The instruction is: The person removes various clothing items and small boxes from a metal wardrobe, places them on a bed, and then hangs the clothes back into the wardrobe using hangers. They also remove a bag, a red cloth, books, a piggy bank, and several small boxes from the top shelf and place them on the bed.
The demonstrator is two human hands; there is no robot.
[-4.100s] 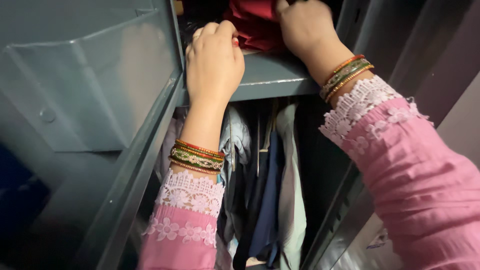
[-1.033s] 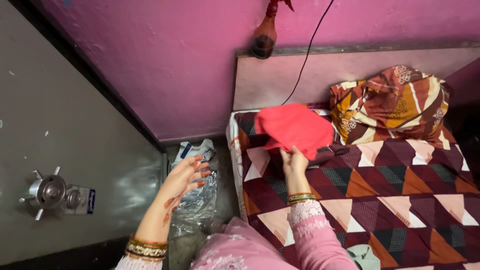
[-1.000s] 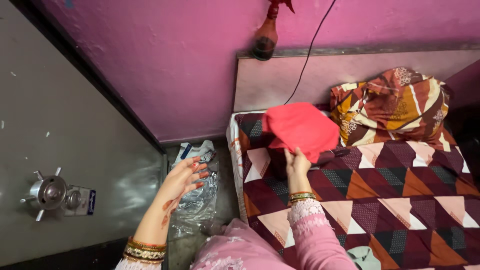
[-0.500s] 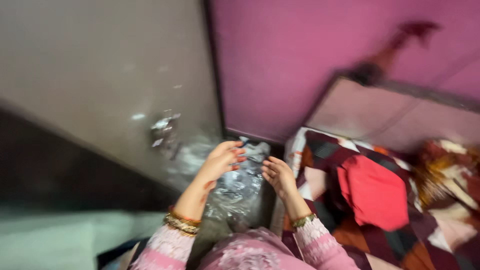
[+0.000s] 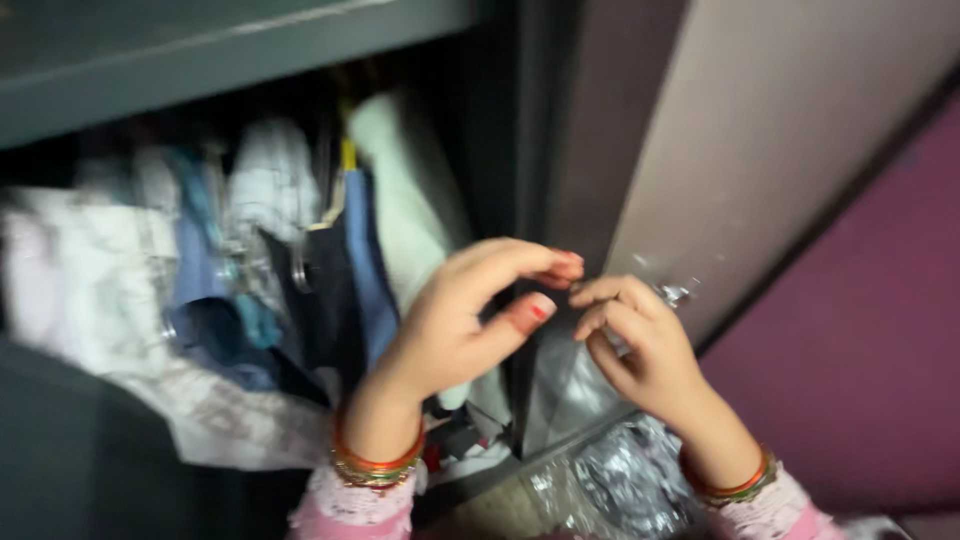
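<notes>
left hand [image 5: 455, 320]: raised before the open wardrobe, fingers curled, thumb out, holding nothing
right hand [image 5: 640, 340]: just beside the left, fingertips almost meeting it, loosely curled, empty
hanging clothes [image 5: 300, 250]: behind and left of the left hand; white, blue, dark pieces, blurred
shelf [image 5: 230, 45]: grey, above the clothes
wardrobe door [image 5: 760, 150]: beige, behind the right hand
crumpled plastic [image 5: 620, 480]: below the right wrist
bangles [image 5: 375, 465]: on left wrist

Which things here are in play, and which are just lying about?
In play: left hand; right hand, both empty, fingertips nearly meeting; hanging blue, white and dark clothes in the grey metal wardrobe.
Lying about: crinkled clear plastic bag; pink wall.
</notes>
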